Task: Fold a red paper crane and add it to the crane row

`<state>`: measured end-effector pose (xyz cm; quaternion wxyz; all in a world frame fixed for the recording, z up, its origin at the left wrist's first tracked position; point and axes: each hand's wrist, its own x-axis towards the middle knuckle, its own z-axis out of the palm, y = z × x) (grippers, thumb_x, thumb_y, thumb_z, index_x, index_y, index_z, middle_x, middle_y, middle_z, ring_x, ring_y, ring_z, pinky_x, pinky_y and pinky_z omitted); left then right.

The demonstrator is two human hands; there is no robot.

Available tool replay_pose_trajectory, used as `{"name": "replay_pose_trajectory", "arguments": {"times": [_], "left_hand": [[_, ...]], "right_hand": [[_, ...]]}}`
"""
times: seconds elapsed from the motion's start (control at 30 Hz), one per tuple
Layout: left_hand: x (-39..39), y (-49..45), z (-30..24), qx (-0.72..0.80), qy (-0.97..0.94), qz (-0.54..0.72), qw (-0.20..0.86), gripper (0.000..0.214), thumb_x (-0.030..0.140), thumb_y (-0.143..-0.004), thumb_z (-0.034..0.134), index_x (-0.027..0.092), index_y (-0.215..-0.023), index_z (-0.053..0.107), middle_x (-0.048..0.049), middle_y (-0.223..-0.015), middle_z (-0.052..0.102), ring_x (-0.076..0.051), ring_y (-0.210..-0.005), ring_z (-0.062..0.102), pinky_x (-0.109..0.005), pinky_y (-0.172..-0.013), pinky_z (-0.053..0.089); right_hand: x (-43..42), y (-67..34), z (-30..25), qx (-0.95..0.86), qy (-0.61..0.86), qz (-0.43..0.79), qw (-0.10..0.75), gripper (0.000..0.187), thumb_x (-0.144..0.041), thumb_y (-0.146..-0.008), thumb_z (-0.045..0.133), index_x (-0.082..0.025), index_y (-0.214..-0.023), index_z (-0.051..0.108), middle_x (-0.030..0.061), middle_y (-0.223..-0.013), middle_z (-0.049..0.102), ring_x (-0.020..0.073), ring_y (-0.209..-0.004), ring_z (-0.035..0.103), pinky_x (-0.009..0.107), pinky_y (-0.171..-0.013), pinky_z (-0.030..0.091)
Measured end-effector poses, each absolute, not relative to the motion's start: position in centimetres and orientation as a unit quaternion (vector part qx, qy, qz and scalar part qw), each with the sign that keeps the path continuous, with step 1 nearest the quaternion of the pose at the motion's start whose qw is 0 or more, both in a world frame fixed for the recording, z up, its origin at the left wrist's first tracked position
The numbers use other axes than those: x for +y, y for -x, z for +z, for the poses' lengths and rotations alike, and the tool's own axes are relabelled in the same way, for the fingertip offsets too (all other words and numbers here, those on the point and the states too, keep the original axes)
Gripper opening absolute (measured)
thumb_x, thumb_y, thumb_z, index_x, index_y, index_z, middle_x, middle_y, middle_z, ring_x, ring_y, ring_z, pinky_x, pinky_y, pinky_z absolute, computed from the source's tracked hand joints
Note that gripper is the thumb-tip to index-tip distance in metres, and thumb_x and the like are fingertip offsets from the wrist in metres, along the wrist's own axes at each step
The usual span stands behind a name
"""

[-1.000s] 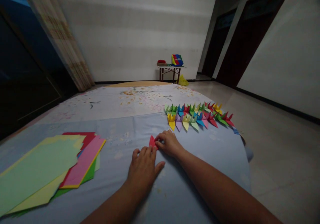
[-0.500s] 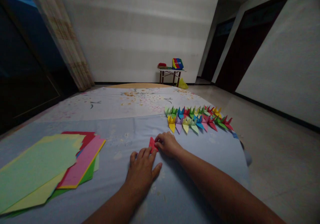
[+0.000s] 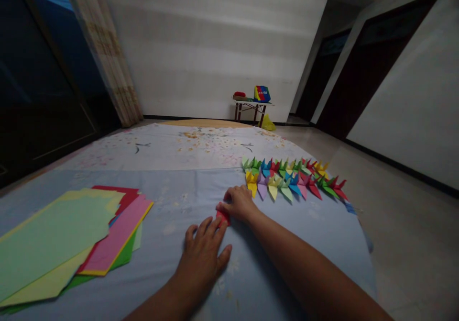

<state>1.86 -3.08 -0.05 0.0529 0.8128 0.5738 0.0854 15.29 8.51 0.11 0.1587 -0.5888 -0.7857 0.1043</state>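
A small piece of folded red paper (image 3: 224,217) lies on the cloth between my hands, partly covered by fingers. My left hand (image 3: 204,244) rests flat with its fingers spread, the tips of the index and middle fingers at the paper's lower left edge. My right hand (image 3: 239,203) is closed, its thumb and fingertips pinching or pressing the paper's upper part. Right of and beyond my right hand stand two rows of colourful folded paper cranes (image 3: 274,187), in yellow, purple, green, blue, pink and red.
A pile of coloured paper sheets (image 3: 53,239) lies at the left on the round table's blue and white flowered cloth (image 3: 172,273). By the far wall is a small side table (image 3: 253,103) bearing a multicoloured box (image 3: 262,94), with a yellow bag (image 3: 268,123) beside it on the floor.
The view has shifted slightly. My right fingers have moved over the red paper's upper tip, which stood out pointed before and now looks shorter. My left hand has stayed nearly in place.
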Motion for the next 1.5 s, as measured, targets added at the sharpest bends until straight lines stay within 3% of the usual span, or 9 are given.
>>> {"name": "replay_pose_trajectory", "arguments": {"times": [0.2,0.33,0.47,0.73,0.93,1.1,1.23,1.5], "left_hand": [[-3.1,-1.2,-0.6,0.564,-0.818,0.103,0.057,0.046,0.035,-0.085,0.044,0.028,-0.13,0.044,-0.0043,-0.138,0.044,-0.028,-0.127,0.035,-0.052,-0.101,0.022],[-3.1,-1.3,-0.3,0.568,-0.814,0.103,0.063,0.046,0.038,-0.085,0.044,0.028,-0.129,0.045,-0.0051,-0.136,0.046,-0.028,-0.127,0.035,-0.052,-0.101,0.022],[-3.1,-1.4,0.0,0.566,-0.816,0.104,0.064,0.046,0.04,-0.086,0.042,0.028,-0.13,0.044,-0.006,-0.136,0.046,-0.029,-0.127,0.034,-0.053,-0.1,0.022],[-3.3,-1.5,0.2,0.56,-0.822,0.092,0.05,0.044,0.037,-0.086,0.042,0.031,-0.13,0.044,-0.006,-0.138,0.044,-0.028,-0.129,0.031,-0.053,-0.101,0.02],[-3.2,-1.6,-0.1,0.556,-0.825,0.092,0.043,0.045,0.037,-0.087,0.04,0.028,-0.131,0.042,-0.0071,-0.139,0.041,-0.029,-0.129,0.031,-0.054,-0.102,0.018],[-3.2,-1.7,0.0,0.544,-0.83,0.115,0.037,0.045,0.04,-0.087,0.04,0.026,-0.13,0.044,-0.0088,-0.139,0.042,-0.029,-0.128,0.032,-0.054,-0.101,0.019],[-3.0,-1.4,-0.1,0.528,-0.832,0.165,0.035,0.039,0.037,-0.088,0.041,0.026,-0.125,0.049,-0.0074,-0.133,0.048,-0.025,-0.123,0.038,-0.051,-0.1,0.022],[-2.2,-0.3,0.3,0.575,-0.771,0.269,0.044,0.032,0.028,-0.083,0.045,0.019,-0.114,0.052,-0.008,-0.109,0.061,-0.023,-0.104,0.052,-0.043,-0.091,0.031]], "right_hand": [[9.8,-15.9,0.6,-0.773,0.601,0.098,0.18,0.027,-0.044,-0.08,0.054,-0.02,-0.081,0.066,0.0076,-0.087,0.063,0.0225,-0.09,0.049,0.033,-0.074,0.03],[8.8,-17.1,1.4,-0.797,0.56,0.122,0.19,0.032,-0.051,-0.076,0.057,-0.02,-0.078,0.066,0.0058,-0.084,0.063,0.0209,-0.087,0.049,0.033,-0.074,0.029],[7.5,-17.6,1.1,-0.806,0.548,0.172,0.146,0.032,-0.052,-0.067,0.066,-0.021,-0.074,0.065,0.0039,-0.079,0.063,0.0214,-0.086,0.049,0.032,-0.072,0.029],[7.1,-17.2,0.2,-0.782,0.579,0.152,0.172,0.026,-0.045,-0.075,0.06,-0.02,-0.076,0.067,0.0046,-0.08,0.064,0.0206,-0.087,0.049,0.032,-0.074,0.029],[6.2,-17.3,0.7,-0.795,0.572,0.133,0.151,0.026,-0.046,-0.074,0.062,-0.021,-0.078,0.068,0.0053,-0.082,0.064,0.0221,-0.088,0.048,0.033,-0.073,0.029],[5.1,-17.2,0.9,-0.793,0.576,0.12,0.159,0.03,-0.047,-0.08,0.053,-0.021,-0.079,0.069,0.007,-0.083,0.064,0.0222,-0.087,0.048,0.033,-0.073,0.028],[4.2,-16.9,0.5,-0.784,0.581,0.136,0.171,0.034,-0.05,-0.08,0.051,-0.02,-0.079,0.068,0.0074,-0.082,0.064,0.0225,-0.086,0.048,0.034,-0.073,0.027],[4.1,-17.3,-0.1,-0.782,0.55,0.156,0.25,0.021,-0.04,-0.078,0.06,-0.022,-0.084,0.067,0.0049,-0.084,0.062,0.0211,-0.089,0.046,0.033,-0.078,0.027]]}}
